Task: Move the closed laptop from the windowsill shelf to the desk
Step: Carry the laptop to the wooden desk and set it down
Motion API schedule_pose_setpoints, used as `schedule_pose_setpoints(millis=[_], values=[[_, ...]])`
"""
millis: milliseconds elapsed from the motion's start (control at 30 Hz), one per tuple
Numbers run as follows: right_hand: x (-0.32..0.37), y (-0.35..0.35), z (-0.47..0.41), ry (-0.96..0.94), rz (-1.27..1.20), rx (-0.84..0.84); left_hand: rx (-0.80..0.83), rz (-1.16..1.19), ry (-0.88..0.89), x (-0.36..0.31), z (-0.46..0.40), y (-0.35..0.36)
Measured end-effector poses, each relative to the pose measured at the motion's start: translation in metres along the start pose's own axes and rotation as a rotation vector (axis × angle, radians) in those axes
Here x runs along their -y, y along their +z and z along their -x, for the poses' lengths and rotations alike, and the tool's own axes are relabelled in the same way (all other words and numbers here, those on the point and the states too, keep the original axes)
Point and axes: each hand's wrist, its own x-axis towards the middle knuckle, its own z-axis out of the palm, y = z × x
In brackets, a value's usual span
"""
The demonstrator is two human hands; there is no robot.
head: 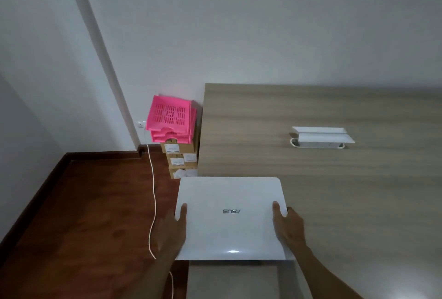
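Observation:
A closed white laptop (pixel 229 217) with a grey logo on its lid is held level over the near left corner of the wooden desk (pixel 334 179). Its left edge juts past the desk's side, over the floor. My left hand (pixel 173 229) grips the laptop's left edge, thumb on the lid. My right hand (pixel 288 224) grips the right edge the same way. Whether the laptop touches the desk surface I cannot tell. The windowsill shelf is out of view.
A white flip-up socket box (pixel 321 137) is set in the desk's middle. Left of the desk, pink plastic trays (pixel 171 119) sit on stacked cardboard boxes (pixel 181 160). A white cable (pixel 153 191) runs from a wall socket across the red-brown floor.

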Motion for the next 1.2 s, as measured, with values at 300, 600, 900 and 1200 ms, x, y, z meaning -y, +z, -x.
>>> schedule_pose_setpoints(millis=[300, 600, 900, 1200], values=[[-0.016, 0.020, -0.079, 0.087, 0.138, 0.060, 0.019, -0.164, 0.120, -0.038, -0.032, 0.034], [-0.030, 0.011, -0.106, 0.028, 0.298, 0.145, 0.233, -0.196, 0.093, -0.046, -0.031, 0.051], [-0.032, 0.010, -0.120, 0.003, 0.407, 0.142, -0.021, -0.327, 0.156, -0.018, -0.044, 0.083], [-0.031, 0.009, -0.125, -0.023, 0.464, 0.127, 0.023, -0.415, 0.218, -0.035, -0.044, 0.072]])
